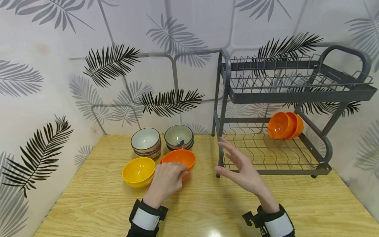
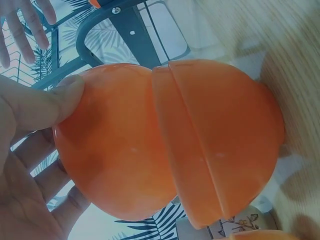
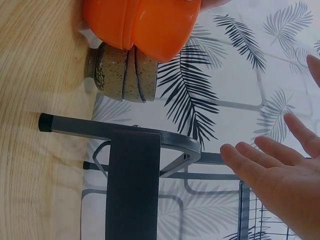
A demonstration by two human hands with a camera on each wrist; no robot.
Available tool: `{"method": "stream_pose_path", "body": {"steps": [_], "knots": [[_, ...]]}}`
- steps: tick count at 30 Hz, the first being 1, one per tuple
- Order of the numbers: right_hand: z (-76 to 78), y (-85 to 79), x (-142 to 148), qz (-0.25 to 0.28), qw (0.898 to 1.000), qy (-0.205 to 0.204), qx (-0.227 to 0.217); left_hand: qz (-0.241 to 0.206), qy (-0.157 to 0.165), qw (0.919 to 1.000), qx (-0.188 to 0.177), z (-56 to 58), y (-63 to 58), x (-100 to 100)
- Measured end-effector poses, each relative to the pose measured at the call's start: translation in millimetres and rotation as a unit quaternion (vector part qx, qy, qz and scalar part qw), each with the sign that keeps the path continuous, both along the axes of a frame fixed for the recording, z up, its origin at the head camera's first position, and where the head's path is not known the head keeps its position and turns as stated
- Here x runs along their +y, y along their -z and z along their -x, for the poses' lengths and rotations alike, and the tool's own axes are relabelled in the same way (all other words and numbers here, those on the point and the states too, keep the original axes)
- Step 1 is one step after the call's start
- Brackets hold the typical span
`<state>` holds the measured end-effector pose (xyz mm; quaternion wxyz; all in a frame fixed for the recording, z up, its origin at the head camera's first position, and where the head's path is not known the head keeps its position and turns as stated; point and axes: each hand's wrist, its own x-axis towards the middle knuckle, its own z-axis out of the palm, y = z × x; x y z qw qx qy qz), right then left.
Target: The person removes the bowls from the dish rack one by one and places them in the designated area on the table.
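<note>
My left hand grips an orange bowl by its rim. The left wrist view shows its thumb on the near side and fingers behind the rim. That bowl sits tilted against a second orange bowl, which stands on the table. To the right, my right hand is held in the air before the left end of a grey two-tier dish rack, holding nothing; its fingers are spread from the thumb. Two orange bowls lean on edge at the right of the rack's lower tier.
Beside the left hand stand stacked yellow bowls. Behind them are stacked white bowls with a dark rim and speckled grey-green bowls. A leaf-patterned wall closes off the back of the wooden table.
</note>
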<state>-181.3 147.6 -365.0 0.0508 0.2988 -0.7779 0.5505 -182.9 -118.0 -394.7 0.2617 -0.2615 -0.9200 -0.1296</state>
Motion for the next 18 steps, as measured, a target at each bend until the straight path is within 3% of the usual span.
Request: {"method": "stream_pose_path", "body": {"steps": [18], "knots": [[0.7,0.4,0.5,0.004,1.000,0.000,-0.002,0.009,-0.015,0.9996,-0.024,4.4,5.3,-3.4]]}}
